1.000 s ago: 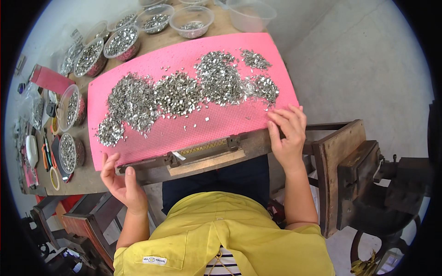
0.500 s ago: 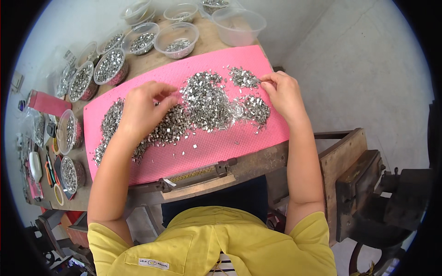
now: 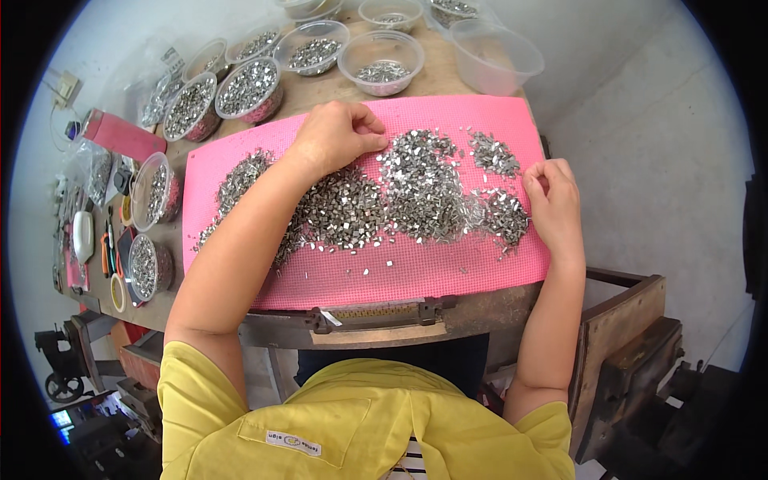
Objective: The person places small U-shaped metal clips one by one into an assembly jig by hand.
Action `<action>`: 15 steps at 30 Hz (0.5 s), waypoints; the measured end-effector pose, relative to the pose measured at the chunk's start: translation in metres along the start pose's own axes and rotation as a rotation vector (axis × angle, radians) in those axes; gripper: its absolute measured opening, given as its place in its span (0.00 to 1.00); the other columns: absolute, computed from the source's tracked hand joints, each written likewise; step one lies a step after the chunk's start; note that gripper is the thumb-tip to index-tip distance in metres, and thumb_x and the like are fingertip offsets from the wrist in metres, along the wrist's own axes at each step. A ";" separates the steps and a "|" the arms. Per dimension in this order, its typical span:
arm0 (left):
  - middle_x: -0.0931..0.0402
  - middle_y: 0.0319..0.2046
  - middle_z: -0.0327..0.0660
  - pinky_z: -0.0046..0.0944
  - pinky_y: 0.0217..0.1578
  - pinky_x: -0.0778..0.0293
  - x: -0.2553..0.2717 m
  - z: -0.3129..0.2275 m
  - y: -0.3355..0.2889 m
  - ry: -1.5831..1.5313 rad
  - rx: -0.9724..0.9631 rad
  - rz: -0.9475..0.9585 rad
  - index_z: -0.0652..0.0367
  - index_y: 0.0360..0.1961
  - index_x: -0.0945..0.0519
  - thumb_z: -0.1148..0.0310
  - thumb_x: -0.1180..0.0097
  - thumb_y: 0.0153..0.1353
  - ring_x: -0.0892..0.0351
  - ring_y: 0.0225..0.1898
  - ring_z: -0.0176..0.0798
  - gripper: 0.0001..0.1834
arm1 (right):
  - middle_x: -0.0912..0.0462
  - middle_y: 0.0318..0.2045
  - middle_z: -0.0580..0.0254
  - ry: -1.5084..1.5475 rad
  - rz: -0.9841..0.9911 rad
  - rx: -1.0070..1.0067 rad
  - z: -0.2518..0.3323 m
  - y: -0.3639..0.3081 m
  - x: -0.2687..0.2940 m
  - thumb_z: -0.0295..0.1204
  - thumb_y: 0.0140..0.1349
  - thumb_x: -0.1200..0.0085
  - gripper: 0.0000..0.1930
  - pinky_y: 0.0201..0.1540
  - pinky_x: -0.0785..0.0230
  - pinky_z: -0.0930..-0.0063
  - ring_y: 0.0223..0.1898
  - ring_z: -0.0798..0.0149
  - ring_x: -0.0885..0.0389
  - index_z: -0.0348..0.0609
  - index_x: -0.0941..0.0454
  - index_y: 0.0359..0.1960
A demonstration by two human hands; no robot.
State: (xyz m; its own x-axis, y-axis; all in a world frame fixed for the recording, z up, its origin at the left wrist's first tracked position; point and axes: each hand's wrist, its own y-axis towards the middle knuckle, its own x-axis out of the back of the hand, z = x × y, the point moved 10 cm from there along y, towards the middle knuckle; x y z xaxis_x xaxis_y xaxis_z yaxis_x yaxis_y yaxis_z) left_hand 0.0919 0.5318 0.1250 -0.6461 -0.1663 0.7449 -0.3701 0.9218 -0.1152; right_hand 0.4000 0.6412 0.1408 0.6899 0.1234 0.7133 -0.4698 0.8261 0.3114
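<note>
A pink textured mat [image 3: 448, 276] lies before me with several heaps of small silvery metal pieces on it. My left hand [image 3: 340, 138] reaches over the left part of the mat. Its thumb and fingers are pinched together beside the far left edge of the middle heap [image 3: 420, 180]. At the mat's right edge my right hand [image 3: 554, 206] is also closed in a pinch, close to the small far heap [image 3: 494, 156] and the small near heap [image 3: 506, 218]. Whatever either pinch holds is too small to make out. Darker square pieces [image 3: 344, 208] lie under and beside my left forearm.
Clear plastic bowls [image 3: 250, 90] of similar pieces line the table's far and left sides. An empty-looking tub [image 3: 496, 60] stands far right. A pink bottle [image 3: 124, 136], pliers [image 3: 110, 248] and a tape roll [image 3: 118, 293] lie left. A metal scale bar [image 3: 376, 314] runs along the front edge.
The whole view has shifted, so the mat sits further right. Against the heaps, my left hand has moved a little away from me; my right hand has come slightly nearer, off the small far heap.
</note>
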 end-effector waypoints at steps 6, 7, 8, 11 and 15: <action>0.11 0.34 0.45 0.41 0.42 0.19 -0.002 -0.003 -0.013 -0.068 -0.016 0.087 0.59 0.36 0.10 0.63 0.27 0.55 0.12 0.35 0.41 0.11 | 0.18 0.37 0.58 -0.068 -0.064 -0.009 -0.011 -0.014 0.010 0.25 0.61 0.38 0.04 0.52 0.29 0.61 0.45 0.54 0.21 0.37 0.18 0.32; 0.12 0.33 0.46 0.43 0.41 0.20 -0.003 -0.007 -0.015 -0.035 -0.049 0.070 0.58 0.35 0.10 0.64 0.28 0.54 0.13 0.35 0.44 0.11 | 0.17 0.37 0.59 -0.050 -0.054 -0.048 -0.016 -0.015 0.012 0.25 0.61 0.38 0.04 0.50 0.27 0.63 0.43 0.56 0.20 0.38 0.16 0.34; 0.13 0.33 0.47 0.45 0.41 0.20 -0.004 -0.011 -0.018 -0.003 -0.083 0.054 0.58 0.33 0.10 0.64 0.29 0.54 0.13 0.35 0.46 0.10 | 0.17 0.37 0.59 -0.061 -0.057 -0.054 -0.018 -0.016 0.014 0.25 0.61 0.38 0.04 0.50 0.27 0.63 0.43 0.56 0.20 0.38 0.16 0.34; 0.15 0.34 0.47 0.48 0.41 0.21 0.000 -0.024 -0.029 0.203 -0.182 -0.064 0.56 0.33 0.10 0.64 0.30 0.53 0.15 0.36 0.51 0.09 | 0.15 0.38 0.59 0.082 -0.083 -0.130 -0.029 -0.014 0.020 0.26 0.64 0.39 0.06 0.44 0.26 0.68 0.40 0.60 0.18 0.39 0.14 0.39; 0.16 0.35 0.45 0.50 0.42 0.22 -0.002 -0.029 -0.036 0.275 -0.159 -0.132 0.56 0.31 0.10 0.64 0.32 0.54 0.16 0.38 0.52 0.08 | 0.15 0.37 0.59 0.191 -0.082 -0.110 -0.032 -0.013 0.020 0.23 0.65 0.41 0.06 0.40 0.27 0.71 0.36 0.63 0.18 0.39 0.14 0.41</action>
State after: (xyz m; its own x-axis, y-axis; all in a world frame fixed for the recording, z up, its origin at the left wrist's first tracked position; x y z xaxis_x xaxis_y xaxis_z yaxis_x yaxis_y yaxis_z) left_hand 0.1260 0.5088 0.1473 -0.3879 -0.2069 0.8982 -0.3154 0.9454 0.0815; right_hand 0.4374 0.6500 0.1306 0.8198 0.1470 0.5534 -0.3525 0.8912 0.2854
